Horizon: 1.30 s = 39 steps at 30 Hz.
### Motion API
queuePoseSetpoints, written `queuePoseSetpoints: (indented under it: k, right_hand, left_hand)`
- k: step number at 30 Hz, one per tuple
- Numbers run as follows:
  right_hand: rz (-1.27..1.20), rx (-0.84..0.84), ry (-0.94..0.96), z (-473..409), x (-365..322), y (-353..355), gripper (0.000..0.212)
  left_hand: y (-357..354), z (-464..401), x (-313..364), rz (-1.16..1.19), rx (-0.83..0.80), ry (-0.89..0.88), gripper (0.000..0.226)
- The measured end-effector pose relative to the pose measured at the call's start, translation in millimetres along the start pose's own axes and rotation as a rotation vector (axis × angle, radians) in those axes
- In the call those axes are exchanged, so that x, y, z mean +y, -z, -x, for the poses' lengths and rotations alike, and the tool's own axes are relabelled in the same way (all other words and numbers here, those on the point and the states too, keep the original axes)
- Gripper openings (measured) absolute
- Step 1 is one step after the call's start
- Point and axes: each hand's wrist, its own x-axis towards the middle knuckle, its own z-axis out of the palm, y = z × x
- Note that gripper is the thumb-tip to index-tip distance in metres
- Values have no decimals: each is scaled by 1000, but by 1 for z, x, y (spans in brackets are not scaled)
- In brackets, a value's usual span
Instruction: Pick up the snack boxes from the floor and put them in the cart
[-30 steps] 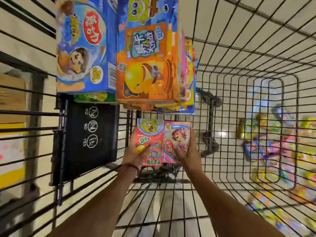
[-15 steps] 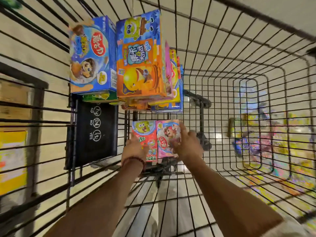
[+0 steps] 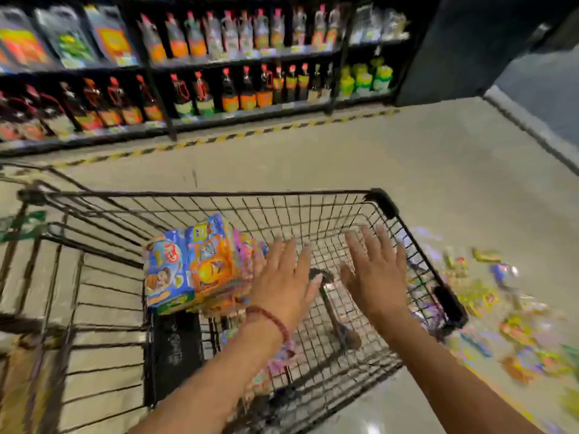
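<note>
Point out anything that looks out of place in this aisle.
Snack boxes lie scattered on the floor to the right of the cart, not on a shelf. A stack of boxes already sits inside the cart. Both the left hand and right hand are open and empty.

We have one view only, from the head, looking forward and steeply down into the cart [image 3: 388,204] close below us, its basket filling the lower left and centre of the frame. The shelves [image 3: 219,61] cross the top, farther off; the floor [image 3: 407,158] lies between.
</note>
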Motion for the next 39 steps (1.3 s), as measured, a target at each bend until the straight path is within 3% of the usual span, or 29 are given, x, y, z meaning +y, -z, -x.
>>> queuePoseSetpoints:
  k: [10, 15, 24, 30, 39]
  right_hand:
    - [96, 363, -330, 123, 146, 141, 54]
    - [263, 515, -502, 245, 237, 189, 49]
    - [428, 649, -844, 466, 335, 235, 50]
    - [349, 564, -1082, 574, 373, 229, 52]
    - [317, 319, -1405, 700, 436, 169, 56]
  left_hand:
    - [109, 3, 194, -66, 200, -358, 60]
    - [131, 55, 315, -31, 349, -618, 52]
    - [144, 197, 511, 70, 382, -1004, 54]
    - [107, 257, 593, 83, 378, -1215, 51]
    - [25, 299, 721, 119, 176, -1455, 55]
